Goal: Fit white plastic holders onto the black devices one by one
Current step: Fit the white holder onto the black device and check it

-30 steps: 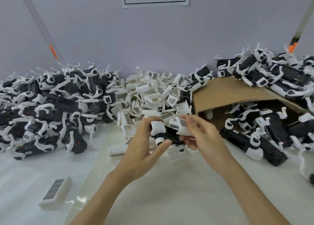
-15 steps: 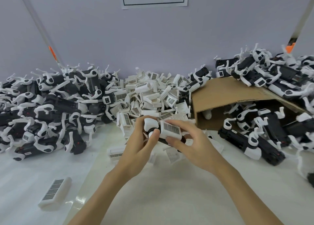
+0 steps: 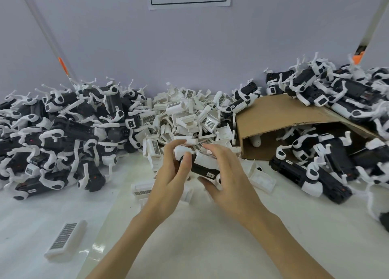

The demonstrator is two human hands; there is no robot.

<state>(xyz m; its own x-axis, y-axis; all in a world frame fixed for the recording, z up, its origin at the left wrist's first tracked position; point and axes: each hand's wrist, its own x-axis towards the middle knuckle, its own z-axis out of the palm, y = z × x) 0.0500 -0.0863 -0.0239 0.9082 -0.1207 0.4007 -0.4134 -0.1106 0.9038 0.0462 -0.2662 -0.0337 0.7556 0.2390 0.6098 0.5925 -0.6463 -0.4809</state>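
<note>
A black device (image 3: 203, 168) with a white rounded end is held above the table at centre. My left hand (image 3: 171, 173) grips its left end, thumb over the black body. My right hand (image 3: 226, 174) curls round its right part, where a white plastic holder (image 3: 205, 157) sits on top of the device. How far the holder is seated is hidden by my fingers. A pile of loose white holders (image 3: 185, 118) lies just behind my hands.
A heap of black devices with white holders (image 3: 59, 135) fills the left. An open cardboard box (image 3: 280, 118) lying on its side at right spills more devices (image 3: 311, 173). One loose holder (image 3: 65, 238) lies at the front left.
The holder with the barcode label went from my right fingers onto the top of the device. My right hand turned over it and now wraps the device's right part.
</note>
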